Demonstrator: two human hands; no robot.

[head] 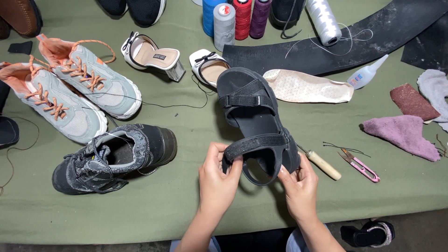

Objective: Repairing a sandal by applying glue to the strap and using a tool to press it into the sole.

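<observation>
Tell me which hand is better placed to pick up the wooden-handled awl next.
Right. The right hand holds the black sandal's heel edge, and the awl lies on the green table just beside it. The left hand grips the ankle strap on the sandal's far side.

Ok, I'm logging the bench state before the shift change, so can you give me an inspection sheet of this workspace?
Surface: green cloth-covered table, crowded.
Job's things: black sandal, heel end toward the person; left hand pinches its ankle strap, right hand grips the heel side.
Clutter: grey-and-orange sneakers, black boot, white heeled mules, thread spools, insole, glue bottle, wooden-handled awl, pink snips, cloths.
Fingers: bare, both on the sandal.
Cables: nothing seen; loose thread only.
Surroundings: black rubber sheet.
</observation>
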